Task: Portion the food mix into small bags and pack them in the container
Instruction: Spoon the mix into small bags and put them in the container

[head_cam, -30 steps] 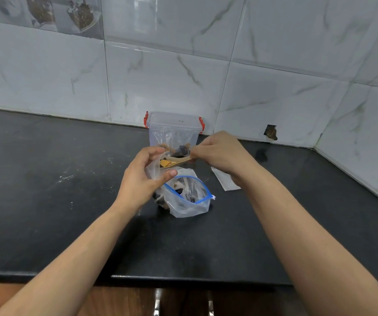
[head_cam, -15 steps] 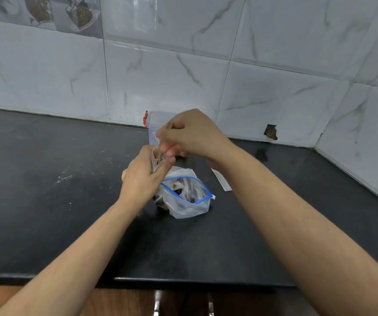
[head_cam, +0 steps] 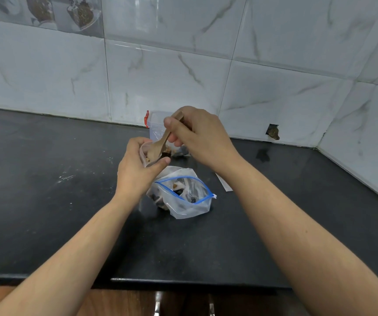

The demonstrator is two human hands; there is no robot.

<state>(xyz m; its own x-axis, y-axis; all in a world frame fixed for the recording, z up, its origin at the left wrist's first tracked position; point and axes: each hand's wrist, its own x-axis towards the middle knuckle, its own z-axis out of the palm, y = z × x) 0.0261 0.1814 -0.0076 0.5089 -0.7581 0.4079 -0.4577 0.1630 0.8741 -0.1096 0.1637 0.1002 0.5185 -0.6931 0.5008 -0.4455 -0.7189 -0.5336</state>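
Observation:
My left hand (head_cam: 138,171) grips a small clear bag (head_cam: 146,153) by its mouth, held above the counter. My right hand (head_cam: 197,135) holds a wooden spoon (head_cam: 163,142) tilted steeply, its bowl down inside the small bag's opening with food bits at it. Just in front lies a large clear zip bag with a blue seal (head_cam: 183,195), open and holding the dark and tan food mix. Behind my hands stands a clear plastic container with red clips (head_cam: 155,124), mostly hidden by my right hand.
A black counter (head_cam: 46,190) runs to a white marble-tiled wall (head_cam: 183,76) with a corner at the right. A flat small bag or strip (head_cam: 223,184) lies right of the zip bag. A hole (head_cam: 272,132) marks the wall base. The counter's front edge is near.
My right hand swung the spoon from level over the container to steeply tilted, tipping its bowl into the small bag. My left hand kept hold of the bag.

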